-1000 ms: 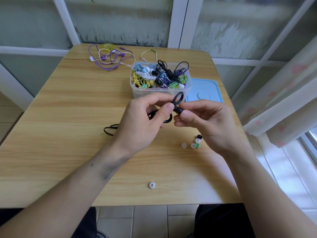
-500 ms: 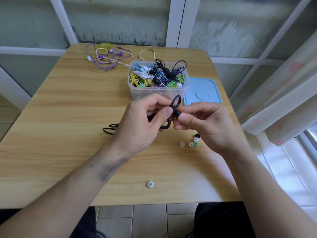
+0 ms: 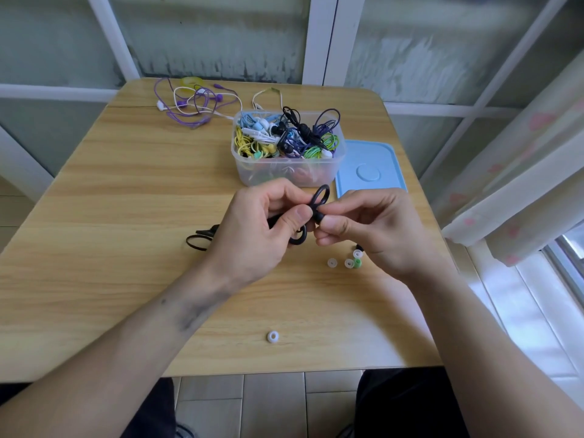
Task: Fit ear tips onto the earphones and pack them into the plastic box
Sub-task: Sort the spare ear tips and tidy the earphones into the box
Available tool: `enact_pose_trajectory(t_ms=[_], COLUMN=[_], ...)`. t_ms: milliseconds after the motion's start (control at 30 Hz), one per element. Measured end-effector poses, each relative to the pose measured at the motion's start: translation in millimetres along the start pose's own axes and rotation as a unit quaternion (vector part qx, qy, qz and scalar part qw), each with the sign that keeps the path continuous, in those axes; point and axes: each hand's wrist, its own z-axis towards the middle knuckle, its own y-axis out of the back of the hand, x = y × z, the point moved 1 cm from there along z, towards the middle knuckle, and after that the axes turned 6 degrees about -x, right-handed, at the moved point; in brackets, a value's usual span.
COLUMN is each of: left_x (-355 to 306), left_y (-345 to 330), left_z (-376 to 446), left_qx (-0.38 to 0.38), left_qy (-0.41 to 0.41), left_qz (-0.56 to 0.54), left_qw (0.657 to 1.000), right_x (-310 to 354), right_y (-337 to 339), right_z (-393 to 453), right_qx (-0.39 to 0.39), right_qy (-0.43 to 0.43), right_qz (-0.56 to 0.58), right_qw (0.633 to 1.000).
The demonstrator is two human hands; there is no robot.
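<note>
The black earphones are thin cable with a loop standing up toward 12 o'clock, above the table, just at 6 o'clock of the plastic box. The left hand pinches the cable; the right hand pinches the bud. Compared with a second ago, the hands and loop look almost unchanged.
</note>
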Motion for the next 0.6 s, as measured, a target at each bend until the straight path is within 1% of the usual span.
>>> enact_pose_trajectory(t_ms=[100,200,333,467,533,600], left_x=[1.2,1.7,0.3,2.5,3.6,3.3], left_y=[-1.7,-2.8,-0.4,2.2,3.5,4.1], left_z=[-2.2,-2.9,-1.2,-2.4,-2.0,-0.7], left_qx=[-0.003,-0.009,-0.037,-0.078,-0.089,-0.100], left_qy=[0.009,0.010,-0.042,-0.077,-0.081,-0.075], left_qz=[0.009,0.009,0.068,0.118,0.123,0.110], left_qw=[1.000,1.000,0.996,0.987,0.985,0.986], right_x=[-0.1,-1.4,-7.1,-8.5,-8.8,-7.9], right_y=[0.4,-0.7,-10.3,-23.8,-29.0,-31.7], right_z=[-0.7,-0.9,-2.3,-5.5,-7.3,-7.7], right_qx=[0.004,-0.013,-0.042,-0.065,-0.073,-0.084], right_qy=[0.030,0.034,-0.026,-0.129,-0.144,-0.136], right_qz=[-0.041,-0.044,0.049,0.168,0.199,0.201], right_qw=[0.999,0.998,0.998,0.975,0.967,0.966])
